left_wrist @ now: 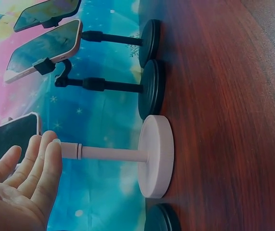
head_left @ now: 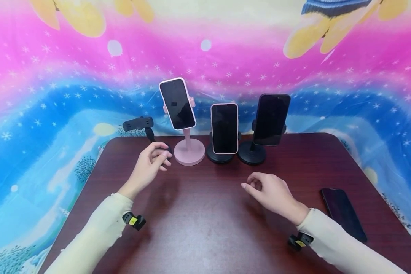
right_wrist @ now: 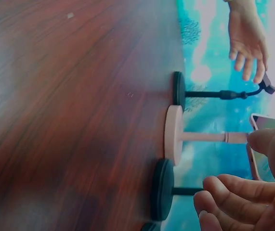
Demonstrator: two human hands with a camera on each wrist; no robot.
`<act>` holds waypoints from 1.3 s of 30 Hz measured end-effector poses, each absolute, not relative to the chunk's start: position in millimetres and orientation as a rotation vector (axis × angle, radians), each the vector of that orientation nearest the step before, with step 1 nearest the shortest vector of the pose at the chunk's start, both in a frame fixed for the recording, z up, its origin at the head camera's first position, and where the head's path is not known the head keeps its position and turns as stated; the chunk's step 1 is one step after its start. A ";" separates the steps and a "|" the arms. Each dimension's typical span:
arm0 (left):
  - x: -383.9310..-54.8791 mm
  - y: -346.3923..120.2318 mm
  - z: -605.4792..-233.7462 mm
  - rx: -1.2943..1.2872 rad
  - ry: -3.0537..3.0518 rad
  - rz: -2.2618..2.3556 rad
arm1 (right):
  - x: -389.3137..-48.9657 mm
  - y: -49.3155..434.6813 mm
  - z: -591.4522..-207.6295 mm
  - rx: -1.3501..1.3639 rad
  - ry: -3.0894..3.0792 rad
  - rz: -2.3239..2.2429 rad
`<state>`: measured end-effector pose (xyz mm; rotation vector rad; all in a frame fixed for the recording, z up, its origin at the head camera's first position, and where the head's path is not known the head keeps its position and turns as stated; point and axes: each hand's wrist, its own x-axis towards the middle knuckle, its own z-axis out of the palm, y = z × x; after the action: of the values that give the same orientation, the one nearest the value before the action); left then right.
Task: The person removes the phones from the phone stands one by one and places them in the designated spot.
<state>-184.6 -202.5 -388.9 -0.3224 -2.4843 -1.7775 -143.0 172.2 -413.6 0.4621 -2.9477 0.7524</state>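
Observation:
My left hand (head_left: 150,161), fingers loosely bent and holding nothing, hovers in front of a black phone stand (head_left: 138,123) whose clamp has no phone in it. Beside that stands a pink phone stand (head_left: 189,153) bearing a white-rimmed phone (head_left: 177,103), tilted. A pink-rimmed phone (head_left: 225,128) sits upright on a short black stand (head_left: 220,157). Rightmost in the row, a black phone (head_left: 272,120) is clamped on another black stand (head_left: 252,154). Nearer the middle of the table, my right hand (head_left: 272,192) hangs with curled, relaxed fingers and grips nothing.
A dark phone (head_left: 344,213) lies flat on the right side of the brown wooden table (head_left: 205,228), beside the right forearm. Behind the row of stands hangs a colourful patterned cloth (head_left: 226,61). Each wrist wears a small black camera strap.

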 end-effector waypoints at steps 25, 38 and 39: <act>-203.8 -196.1 -384.1 -0.247 -2.462 -1.771 | -165.2 89.9 -389.2 0.655 -2.758 1.123; -208.9 -190.5 -378.8 -0.210 -2.466 -1.743 | -183.6 53.3 -371.1 0.649 -2.666 1.162; -209.4 -190.3 -378.7 -0.210 -2.466 -1.735 | -185.5 51.4 -370.7 0.640 -2.664 1.167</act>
<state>-209.4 -190.3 -378.7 -0.2096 -2.4658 -1.7354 -185.5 51.4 -370.7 0.6398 -2.6644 1.1670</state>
